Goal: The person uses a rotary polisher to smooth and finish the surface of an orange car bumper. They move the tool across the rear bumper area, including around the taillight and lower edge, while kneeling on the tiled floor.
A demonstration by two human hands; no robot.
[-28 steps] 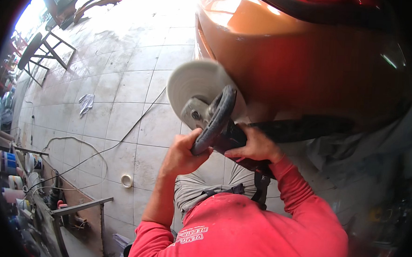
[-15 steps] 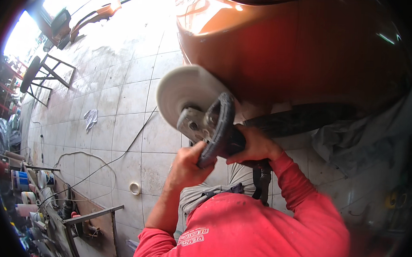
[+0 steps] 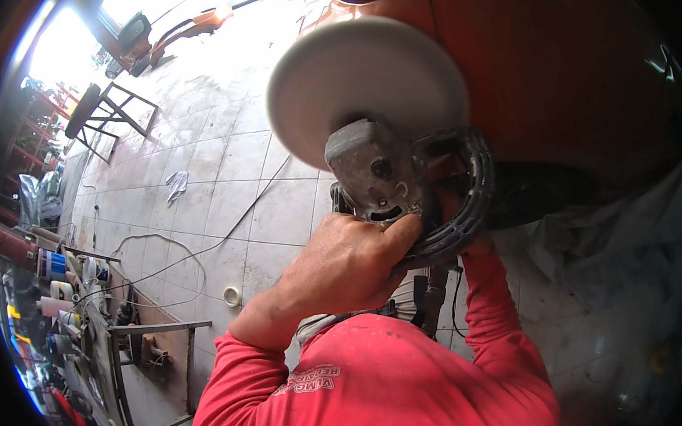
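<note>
Polisher (image 3: 378, 169)'s right by the car (image 3: 563, 93), can't tell if they touch. Left hand (image 3: 350, 252)'s wrapped round the handle (image 3: 481, 189); right hand (image 3: 478, 245)'s mostly hidden, can't tell its grip. I'd keep the pad (image 3: 356, 79) flat, pressure light.

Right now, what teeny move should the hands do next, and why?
Maybe ease the pale disc gently toward the orange car panel: the disc's blur suggests spinning, its edge overlaps the panel in this view, and the left hand grips the loop handle.
</note>
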